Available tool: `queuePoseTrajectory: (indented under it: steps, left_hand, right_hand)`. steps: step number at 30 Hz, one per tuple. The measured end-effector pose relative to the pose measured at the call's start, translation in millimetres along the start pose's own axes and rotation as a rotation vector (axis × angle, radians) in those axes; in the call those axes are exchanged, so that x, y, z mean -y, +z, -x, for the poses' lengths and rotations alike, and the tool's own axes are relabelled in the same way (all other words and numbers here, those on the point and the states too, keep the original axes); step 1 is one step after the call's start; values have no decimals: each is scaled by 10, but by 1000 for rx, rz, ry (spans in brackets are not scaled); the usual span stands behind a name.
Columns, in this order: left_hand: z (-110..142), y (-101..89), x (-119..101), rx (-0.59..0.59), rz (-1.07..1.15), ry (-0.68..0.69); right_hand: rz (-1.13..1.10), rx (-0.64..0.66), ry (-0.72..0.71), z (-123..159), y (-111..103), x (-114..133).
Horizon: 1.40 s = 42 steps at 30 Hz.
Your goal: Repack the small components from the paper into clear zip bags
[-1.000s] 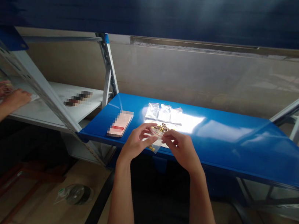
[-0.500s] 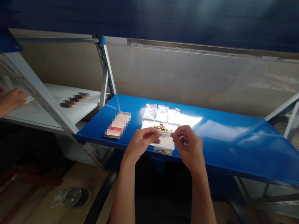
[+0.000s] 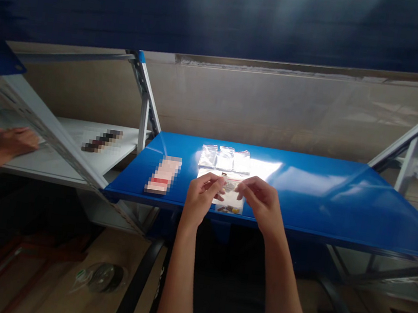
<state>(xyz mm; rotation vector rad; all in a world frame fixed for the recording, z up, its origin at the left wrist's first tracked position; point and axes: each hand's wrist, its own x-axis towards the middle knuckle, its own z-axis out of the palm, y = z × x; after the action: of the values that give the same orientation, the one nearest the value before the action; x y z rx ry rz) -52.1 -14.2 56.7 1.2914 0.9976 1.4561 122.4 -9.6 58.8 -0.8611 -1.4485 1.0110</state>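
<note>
A small clear zip bag (image 3: 232,198) hangs upright between my two hands at the front edge of the blue table (image 3: 322,203). Several small brown and yellow pieces (image 3: 229,209) rest at its bottom; their kind is too small to make out. My left hand (image 3: 202,194) pinches the bag's upper left side. On the upper right side, my right hand (image 3: 260,199) pinches it with thumb and fingers. Behind the bag lies a white sheet or tray (image 3: 202,172), with its loose pieces mostly hidden now. Three clear bags (image 3: 225,159) lie in a row beyond it.
A blurred-out pink and white object (image 3: 163,175) lies left on the table. Overhead runs a blue shelf beam (image 3: 228,22), with slanted metal struts (image 3: 148,91) at the sides. At far left, another person's hands (image 3: 16,141) work over a white shelf (image 3: 64,157).
My hands have come slightly closer together, and the bag's top has shifted, covering more of the loose pieces behind. The other person's hands have moved together.
</note>
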Motion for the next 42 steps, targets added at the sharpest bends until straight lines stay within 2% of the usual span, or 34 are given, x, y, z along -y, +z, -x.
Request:
queuePoseTrajectory:
  steps: [3,6,12,16,20,23,27,31,36,39,42]
  left_hand:
    - [2,12,-9,-35,-40,49]
    - [4,2,-11,-1,-46,44]
    - [-1,-14,2,46,-95,76]
    - [-18,24,19,27,-169,100]
    - [-15,82,11,-12,-325,121]
    - [10,117,-11,-15,-331,92]
    - [34,161,-25,113,-272,37]
    - [20,232,3,58,-277,76]
    - [15,329,11,58,-171,-7]
    - [-13,473,13,146,-158,-11]
    - [-118,701,104,208,-273,32]
  right_hand:
    - [-44,-10,11,10,11,14]
    - [-53,16,12,16,1,43]
    - [5,179,48,13,25,128]
    - [32,134,27,2,51,53]
    - [165,84,-30,-3,6,-37]
    - [209,58,-51,5,-66,-35]
    - [287,52,-28,28,-190,21]
    - [316,33,19,61,-297,82]
    - [251,36,26,91,-456,60]
    - [204,-37,64,100,-626,-50]
    - [171,-149,165,114,-823,-203]
